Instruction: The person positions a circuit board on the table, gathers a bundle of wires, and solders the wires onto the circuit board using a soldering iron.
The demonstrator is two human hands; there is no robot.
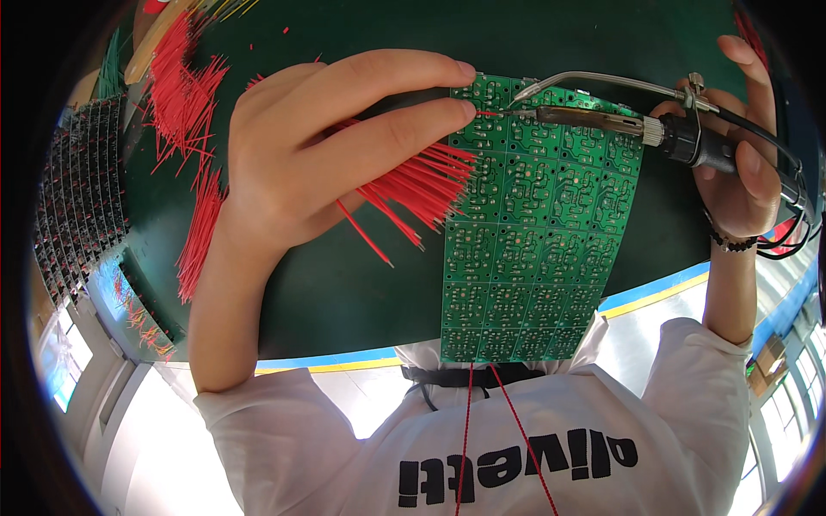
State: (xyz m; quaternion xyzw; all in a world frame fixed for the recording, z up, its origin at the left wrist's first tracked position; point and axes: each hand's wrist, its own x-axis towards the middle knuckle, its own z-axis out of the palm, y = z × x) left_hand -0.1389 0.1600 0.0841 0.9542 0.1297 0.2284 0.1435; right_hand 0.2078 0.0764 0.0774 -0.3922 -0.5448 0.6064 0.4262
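Note:
A green circuit board panel [533, 249], divided into a grid of small boards with solder points, lies in front of me and reaches past the table's near edge. My left hand [318, 138] is closed on a bundle of red wires [422, 185]. One red wire [488, 113] sticks out from its fingertips over the panel's upper left part. My right hand [744, 163] grips a soldering iron [680, 138] with a thin metal tube [619, 83] clamped along it. The iron's tip meets the panel close to that wire's end; whether they touch, I cannot tell.
More red wires [185, 95] are heaped on the green table [361, 301] at the left. Beyond them stand stacked dark panels [82, 189] with red parts. Black cables [796, 198] run from the iron at the right.

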